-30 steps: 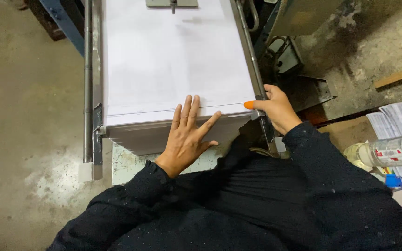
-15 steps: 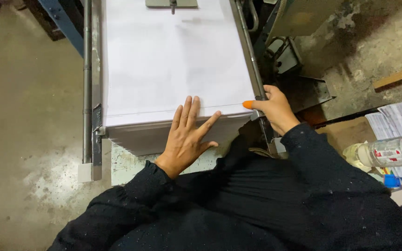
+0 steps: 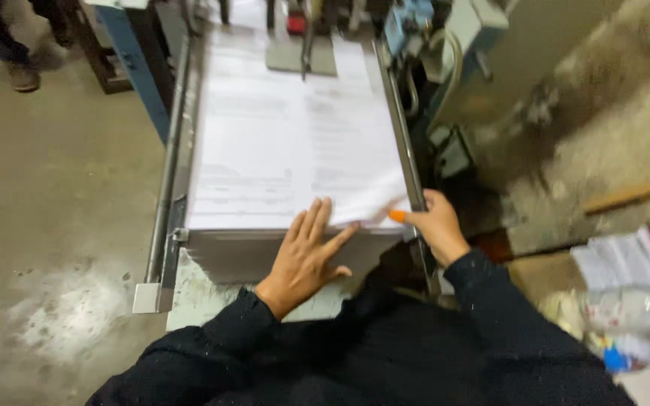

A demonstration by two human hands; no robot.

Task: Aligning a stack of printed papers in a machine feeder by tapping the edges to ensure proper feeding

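1. Head view has tipped upward since half a second ago: more of the machine's far end shows, with a grey plate (image 3: 301, 56) lying on the far end of the paper stack (image 3: 295, 143), and someone else's shoe (image 3: 22, 75) on the concrete floor (image 3: 54, 225) at upper left.
2. Left hand (image 3: 306, 252) lies as it did before, flat and spread wide, palm down on the near edge of the stack, fingers pointing away and holding nothing.
3. Right hand (image 3: 436, 225) remains at the stack's near right corner beside the metal side rail (image 3: 400, 128). An orange fingertip cover shows on one finger, and the top sheets at that corner now curl up slightly against it; whether the fingers pinch them I cannot tell.
4. Stack is a thick, squared block of white sheets with faint grey print, sitting between two side rails on the machine's table.
5. Loose papers and a clear plastic bottle (image 3: 626, 312) lie blurred at lower right, well apart from the hands.
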